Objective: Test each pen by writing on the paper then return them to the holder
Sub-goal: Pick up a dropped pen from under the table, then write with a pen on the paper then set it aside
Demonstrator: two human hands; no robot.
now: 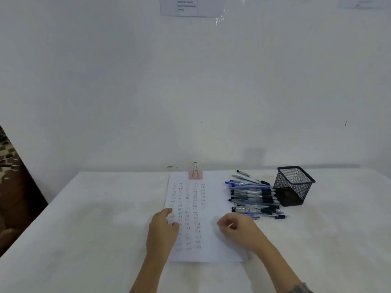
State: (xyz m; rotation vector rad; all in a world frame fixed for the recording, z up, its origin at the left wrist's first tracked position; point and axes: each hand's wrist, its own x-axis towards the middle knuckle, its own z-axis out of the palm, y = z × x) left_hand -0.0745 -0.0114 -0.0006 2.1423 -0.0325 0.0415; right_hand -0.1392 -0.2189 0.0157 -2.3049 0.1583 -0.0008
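Pens point(254, 199), slim smooth plastic barrels with dark caps, lie heaped right of centre against the black wire-mesh holder point(293, 187), which looks empty. The left hand point(163, 227) rests on the left edge of the thin white paper point(215, 193), steadying it. The right hand point(237, 227) hovers at lower centre, fingers loosely curled with nothing in them. Best to lift one pen from the heap's near edge so the round barrels do not roll, then write in the blank right column.
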